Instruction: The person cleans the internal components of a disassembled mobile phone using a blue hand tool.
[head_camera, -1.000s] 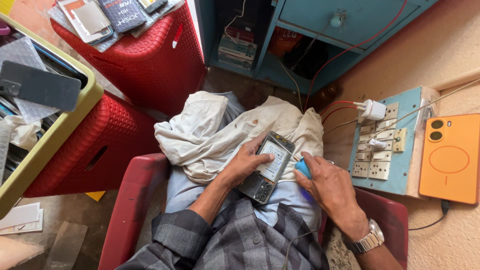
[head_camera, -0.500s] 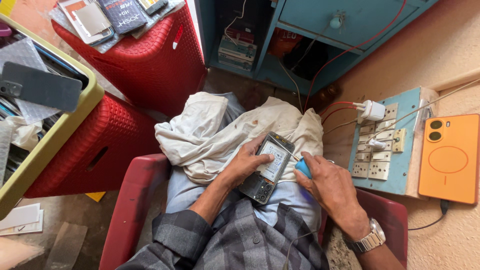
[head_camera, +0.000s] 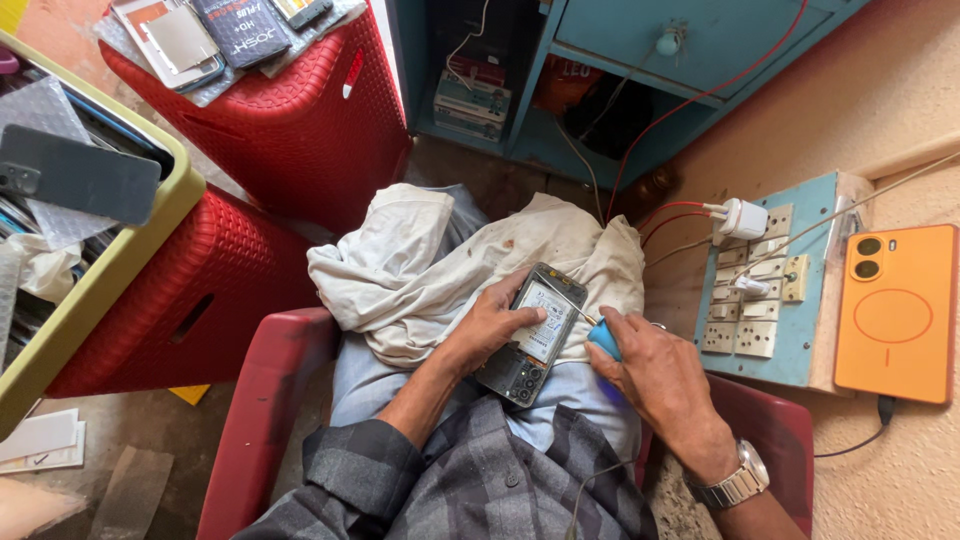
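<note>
Centrally, opened phone (head_camera: 532, 332) with back removed, gripped by left hand (head_camera: 492, 322), right hand (head_camera: 655, 372) clasping blue-handled screwdriver (head_camera: 603, 338)

I see the phone (head_camera: 532, 333) lying face down with its back cover off, internals exposed: pale battery in the middle, dark board toward the near end. It is tilted diagonally over the lap. The screwdriver (head_camera: 600, 335), blue-handled with a thin metal shaft, touches the phone's right edge.
</note>
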